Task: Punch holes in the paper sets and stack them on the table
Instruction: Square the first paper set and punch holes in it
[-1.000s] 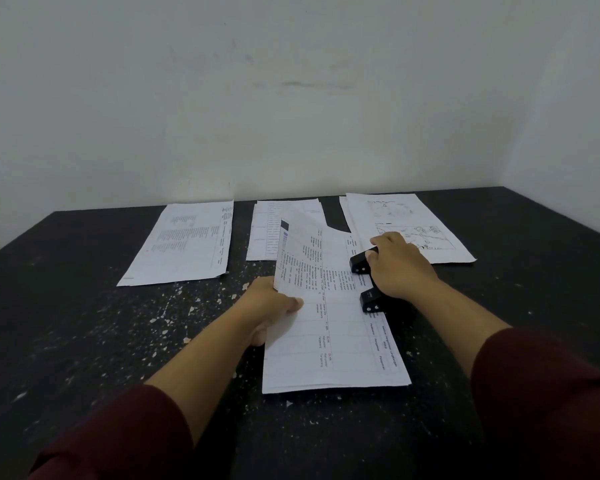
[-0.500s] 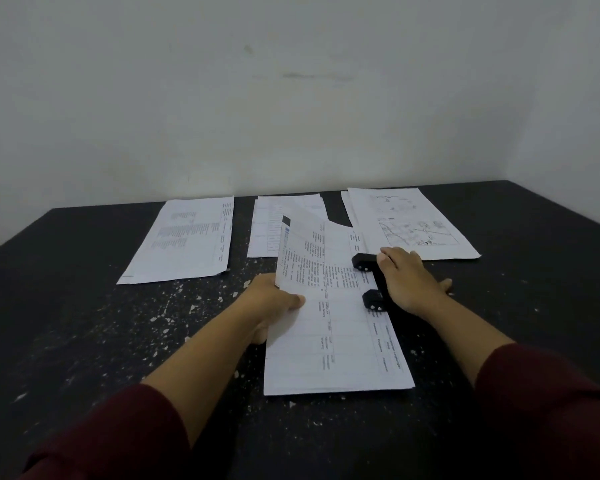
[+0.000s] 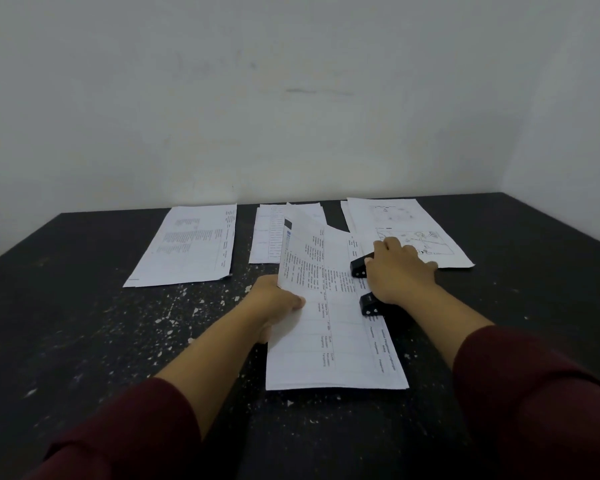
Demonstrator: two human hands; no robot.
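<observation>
A set of white printed sheets lies lengthwise in the middle of the dark table. Its right edge is slid into a black two-hole punch. My right hand lies flat over the punch's top, covering most of it; only the two black heads show. My left hand grips the set's left edge, thumb on top, and the far left corner of the paper curls upward.
Three other paper sets lie along the back of the table: one at the left, one in the middle partly behind the held set, one at the right with drawings. White specks dot the table. A pale wall rises behind.
My right hand shifted slightly on the punch and again covers it as one second ago. The paper set and my left hand have stayed in place.
</observation>
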